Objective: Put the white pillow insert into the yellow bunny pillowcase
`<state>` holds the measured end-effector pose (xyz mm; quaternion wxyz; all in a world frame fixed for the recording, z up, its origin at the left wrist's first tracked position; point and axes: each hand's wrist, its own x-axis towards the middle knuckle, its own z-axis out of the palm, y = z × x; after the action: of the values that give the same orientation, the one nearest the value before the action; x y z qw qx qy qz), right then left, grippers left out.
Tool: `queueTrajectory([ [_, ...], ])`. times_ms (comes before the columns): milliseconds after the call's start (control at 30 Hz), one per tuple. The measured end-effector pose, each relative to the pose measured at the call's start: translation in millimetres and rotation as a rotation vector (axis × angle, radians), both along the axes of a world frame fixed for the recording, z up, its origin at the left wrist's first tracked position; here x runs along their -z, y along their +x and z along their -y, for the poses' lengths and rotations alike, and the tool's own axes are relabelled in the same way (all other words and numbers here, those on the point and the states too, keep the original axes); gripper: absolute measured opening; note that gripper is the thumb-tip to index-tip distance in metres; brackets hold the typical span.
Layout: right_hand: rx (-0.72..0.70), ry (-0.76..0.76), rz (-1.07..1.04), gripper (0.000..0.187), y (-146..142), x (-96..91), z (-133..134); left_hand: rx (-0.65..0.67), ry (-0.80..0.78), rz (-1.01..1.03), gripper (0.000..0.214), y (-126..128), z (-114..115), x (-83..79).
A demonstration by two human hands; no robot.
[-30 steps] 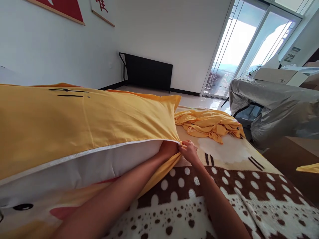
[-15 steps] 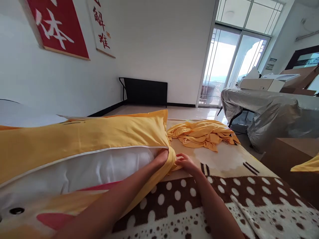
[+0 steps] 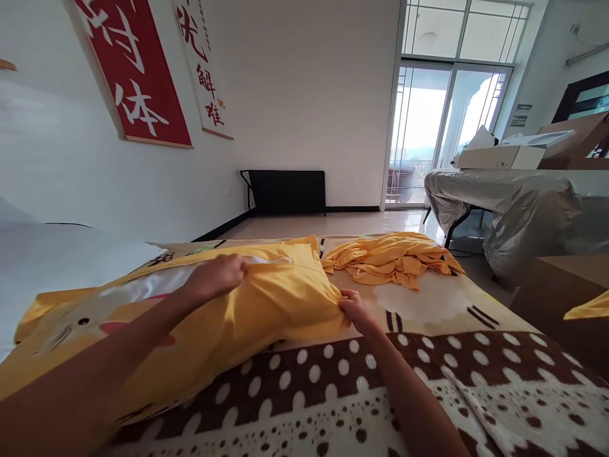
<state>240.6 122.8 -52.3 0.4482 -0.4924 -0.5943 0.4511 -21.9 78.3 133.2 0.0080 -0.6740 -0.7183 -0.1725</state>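
Note:
A long yellow pillowcase [image 3: 276, 304] with a printed animal face lies across the bed. Through its long opening shows a white pillow [image 3: 164, 279]. My left hand [image 3: 221, 276] is closed on the edge of that opening, near its middle. At the right end, my right hand [image 3: 354, 309] pinches a corner of the pillowcase between thumb and fingers. The cloth between both hands is pulled into creases. Part of the white pillow is hidden under the yellow fabric.
Crumpled yellow cloth [image 3: 394, 257] lies beyond my right hand on the patterned blanket [image 3: 428, 381]. To the right stand a cardboard box [image 3: 561, 298] and a plastic-covered table [image 3: 514, 190] with boxes on it. A black panel [image 3: 288, 192] leans by the far wall.
My left hand has come out from inside the pillowcase's right end and moved left to the opening's edge. The near cloth now covers more of the pillow. My right hand keeps to the corner.

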Motion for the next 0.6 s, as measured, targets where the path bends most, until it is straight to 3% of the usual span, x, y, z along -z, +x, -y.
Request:
queueTrajectory([
  [133, -0.068, 0.146, 0.023, 0.013, -28.3, -34.3, 38.6, -0.205, 0.363, -0.069, 0.034, 18.2, -1.2, -20.7],
  [267, -0.394, 0.512, 0.229, 0.006, -51.1, -59.8, 94.1, -0.239, 0.628, -0.061, 0.033, 58.7, -10.1, -48.9],
  [333, -0.472, 0.607, 0.335, 0.008, -56.0, -65.4, 111.3, -0.138, 0.739, -0.032, 0.029, 83.4, -9.6, -60.3],
  [467, -0.501, 0.541, 0.477, 0.003, -55.8, -66.9, 115.7, 0.197, 0.923, 0.087, 0.019, 116.4, -5.0, -69.3],
  [600, -0.634, 0.514, 0.572, 0.004, -60.5, -58.9, 110.8, 0.279, 0.822, 0.125, 0.017, 96.9, -13.3, -52.4],
])
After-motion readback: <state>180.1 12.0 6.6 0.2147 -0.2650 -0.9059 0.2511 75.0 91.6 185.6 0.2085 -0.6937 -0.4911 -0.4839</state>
